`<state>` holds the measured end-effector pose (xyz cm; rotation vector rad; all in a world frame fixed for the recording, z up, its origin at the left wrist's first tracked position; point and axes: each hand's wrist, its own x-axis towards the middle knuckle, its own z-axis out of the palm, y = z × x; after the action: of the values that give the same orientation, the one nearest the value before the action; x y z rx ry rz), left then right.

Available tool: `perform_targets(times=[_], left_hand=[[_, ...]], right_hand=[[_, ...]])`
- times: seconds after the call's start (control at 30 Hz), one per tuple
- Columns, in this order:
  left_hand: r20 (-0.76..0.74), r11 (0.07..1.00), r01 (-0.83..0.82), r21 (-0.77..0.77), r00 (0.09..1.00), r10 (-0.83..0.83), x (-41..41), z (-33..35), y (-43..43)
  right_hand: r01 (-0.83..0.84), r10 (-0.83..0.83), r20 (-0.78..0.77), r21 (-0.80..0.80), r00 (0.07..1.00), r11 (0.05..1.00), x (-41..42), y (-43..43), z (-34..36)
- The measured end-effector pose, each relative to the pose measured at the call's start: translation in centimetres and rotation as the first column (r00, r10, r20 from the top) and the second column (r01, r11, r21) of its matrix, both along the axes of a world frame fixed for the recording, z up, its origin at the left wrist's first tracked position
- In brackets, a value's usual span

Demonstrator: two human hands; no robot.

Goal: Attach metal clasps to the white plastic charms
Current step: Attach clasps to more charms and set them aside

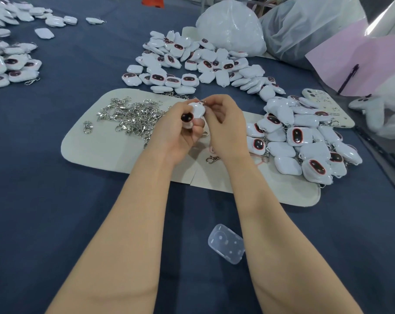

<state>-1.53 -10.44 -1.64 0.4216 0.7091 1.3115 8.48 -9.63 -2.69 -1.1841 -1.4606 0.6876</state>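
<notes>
My left hand [178,130] grips a white plastic charm [197,109] with a dark oval face, held above a cream mat [115,150]. My right hand [226,125] pinches a small metal clasp [202,102] at the charm's top edge. A heap of loose silver clasps [133,116] lies on the mat to the left of my hands. One single clasp [212,159] lies on the mat under my right wrist. A pile of charms without clasps [192,64] sits behind the mat. Charms with clasps [305,141] are piled at the right.
A clear plastic case [226,244] lies on the blue cloth between my forearms. A phone [325,105] rests beyond the right pile. White plastic bags [232,26] and a pink sheet [361,64] stand at the back right. More charms [10,64] lie far left.
</notes>
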Motion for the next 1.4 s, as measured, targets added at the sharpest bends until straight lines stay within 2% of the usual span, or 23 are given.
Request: perform_targets(times=[0.1, 0.17, 0.27, 0.37, 0.4, 0.43, 0.5, 0.53, 0.57, 0.6, 0.63, 0.67, 0.73, 0.77, 0.83, 0.93, 1.0, 1.07, 1.27, 1.4], left_hand=[[0.129, 0.998, 0.05, -0.037, 0.991, -0.044, -0.2, 0.2, -0.2], [0.134, 0.996, 0.063, -0.056, 0.989, -0.055, -0.3, 0.1, -0.3], [0.033, 0.997, -0.02, -0.07, 0.999, 0.022, -0.2, -0.2, -0.2], [-0.225, 0.987, -0.163, 0.005, 0.961, 0.16, -0.3, -0.3, 0.1], [-0.359, 0.978, -0.2, 0.068, 0.909, 0.211, -0.3, -0.5, 0.2], [-0.508, 0.963, -0.22, 0.154, 0.819, 0.268, -0.4, -0.7, 0.1], [-0.749, 0.916, -0.176, 0.361, 0.53, 0.397, -0.2, -1.2, -0.1], [-0.792, 0.891, -0.126, 0.437, 0.414, 0.448, 0.0, -1.3, -0.2], [-0.803, 0.876, -0.098, 0.473, 0.361, 0.474, 0.1, -1.4, -0.2], [-0.795, 0.872, -0.102, 0.479, 0.37, 0.48, 0.2, -1.5, -0.1], [-0.767, 0.883, -0.14, 0.449, 0.448, 0.46, 0.3, -1.4, 0.1], [-0.709, 0.906, -0.188, 0.38, 0.569, 0.416, 0.3, -1.3, 0.2], [-0.506, 0.953, -0.238, 0.185, 0.808, 0.3, 0.4, -0.9, 0.3], [-0.381, 0.969, -0.227, 0.094, 0.891, 0.246, 0.3, -0.7, 0.3], [-0.138, 0.986, -0.165, -0.034, 0.978, 0.159, 0.1, -0.6, 0.2], [0.114, 0.99, -0.059, -0.128, 0.991, 0.074, -0.3, -0.4, 0.1], [0.243, 0.987, 0.003, -0.158, 0.969, 0.035, -0.4, -0.3, 0.1], [0.308, 0.984, 0.028, -0.173, 0.951, 0.027, -0.4, -0.3, 0.1], [0.206, 0.987, -0.048, -0.153, 0.975, 0.079, 0.0, -0.4, 0.0], [0.15, 0.994, -0.038, -0.107, 0.987, 0.054, 0.3, -0.2, 0.0]], right_hand=[[0.014, -0.015, -0.083, -0.014, 0.996, 1.0, -0.2, 0.0, 0.1], [0.034, -0.035, -0.088, -0.019, 0.995, 0.999, -0.3, -0.1, 0.2], [0.083, -0.088, 0.061, 0.075, 0.994, 0.994, 0.1, -0.1, 0.3], [0.067, -0.095, 0.285, 0.108, 0.954, 0.992, 0.4, -0.1, 0.2], [0.056, -0.082, 0.339, 0.086, 0.937, 0.995, 0.3, 0.0, 0.2], [0.046, -0.063, 0.389, 0.053, 0.919, 0.998, 0.3, 0.1, 0.2], [0.035, -0.018, 0.478, -0.027, 0.878, 0.999, 0.5, 0.4, 0.1], [0.035, -0.002, 0.49, -0.057, 0.872, 0.998, 0.7, 0.4, 0.0], [0.035, 0.005, 0.465, -0.078, 0.885, 0.996, 0.8, 0.3, -0.1], [0.033, 0.008, 0.409, -0.094, 0.912, 0.995, 0.8, 0.2, -0.1], [0.032, 0.008, 0.343, -0.109, 0.939, 0.993, 0.8, 0.2, -0.1], [0.032, 0.005, 0.286, -0.125, 0.958, 0.992, 0.7, 0.2, -0.1], [0.039, -0.011, 0.206, -0.135, 0.978, 0.99, 0.4, 0.2, -0.1], [0.049, -0.029, 0.159, -0.122, 0.987, 0.991, 0.3, 0.2, 0.0], [0.061, -0.058, 0.027, -0.084, 0.998, 0.995, 0.1, 0.1, 0.2], [0.065, -0.067, -0.08, -0.025, 0.995, 0.998, -0.1, 0.0, 0.4], [0.09, -0.089, -0.067, 0.012, 0.994, 0.996, -0.2, 0.0, 0.4], [0.11, -0.11, -0.004, 0.048, 0.994, 0.993, -0.3, 0.0, 0.3], [0.135, -0.139, 0.142, 0.04, 0.98, 0.99, -0.5, 0.2, 0.0], [0.154, -0.154, -0.005, 0.02, 0.988, 0.988, -0.7, 0.0, 0.2]])
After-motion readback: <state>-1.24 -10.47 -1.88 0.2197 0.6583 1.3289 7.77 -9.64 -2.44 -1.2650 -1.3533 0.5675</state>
